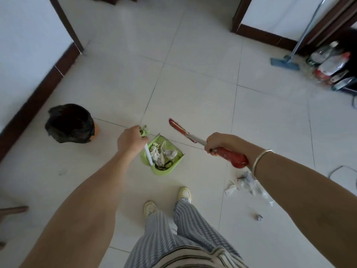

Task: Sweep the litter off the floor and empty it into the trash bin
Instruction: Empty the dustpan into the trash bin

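Note:
My left hand (129,140) grips the top of the white handle of a green dustpan (164,165), which hangs just in front of my feet and holds crumpled white paper litter (163,152). My right hand (220,142) is closed around the red broom (230,156), whose handle points up and left toward a red tip. The trash bin (70,122), lined with a black bag over an orange body, stands on the floor to the left of the dustpan. More litter (244,183) of paper and clear plastic lies under my right forearm, with a small scrap (257,217) nearby.
White tiled floor all around. A dark skirting and wall (48,78) run along the left. A blue flat mop (286,61) leans at the back right beside several bottles (332,64). A cable (340,169) lies at right. My feet (168,200) are below the dustpan.

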Demonstrator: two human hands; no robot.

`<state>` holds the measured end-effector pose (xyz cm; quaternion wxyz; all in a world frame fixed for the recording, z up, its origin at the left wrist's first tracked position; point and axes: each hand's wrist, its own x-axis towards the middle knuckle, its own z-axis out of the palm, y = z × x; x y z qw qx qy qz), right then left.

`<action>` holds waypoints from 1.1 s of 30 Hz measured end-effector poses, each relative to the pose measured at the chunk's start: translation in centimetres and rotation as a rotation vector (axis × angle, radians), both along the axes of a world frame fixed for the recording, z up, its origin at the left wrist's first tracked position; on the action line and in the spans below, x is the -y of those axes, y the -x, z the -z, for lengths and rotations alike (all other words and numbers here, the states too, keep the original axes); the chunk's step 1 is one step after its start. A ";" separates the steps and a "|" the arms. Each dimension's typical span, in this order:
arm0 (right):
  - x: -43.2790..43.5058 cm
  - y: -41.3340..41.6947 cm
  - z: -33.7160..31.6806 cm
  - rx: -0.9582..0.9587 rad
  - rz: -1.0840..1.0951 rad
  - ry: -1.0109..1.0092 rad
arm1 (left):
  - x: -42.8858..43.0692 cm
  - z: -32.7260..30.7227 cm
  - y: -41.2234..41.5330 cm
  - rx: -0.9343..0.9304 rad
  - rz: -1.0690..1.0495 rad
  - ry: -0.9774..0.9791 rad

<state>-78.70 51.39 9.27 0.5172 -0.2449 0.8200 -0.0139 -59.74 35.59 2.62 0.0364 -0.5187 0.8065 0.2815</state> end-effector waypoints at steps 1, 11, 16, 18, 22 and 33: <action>0.5 -0.4 -0.4 0.000 -0.012 0.023 | 0.4 -0.5 -0.4 -0.009 -0.001 0.007; 6.8 -7.2 -4.1 0.036 -0.120 0.246 | 5.2 -6.6 -7.3 -0.048 -0.092 0.120; 11.2 -11.0 -6.1 -0.038 -0.240 0.272 | 7.5 -9.6 -11.9 -0.093 -0.173 0.178; 12.9 -12.1 -6.7 -0.072 -0.283 0.285 | 8.6 -11.0 -13.5 -0.116 -0.193 0.212; 16.2 -13.7 -7.2 -0.056 -0.319 0.352 | 10.9 -14.8 -16.5 -0.097 -0.246 0.297; 25.8 -17.0 -6.4 -0.036 -0.443 0.390 | 17.2 -19.7 -19.5 0.103 -0.292 0.411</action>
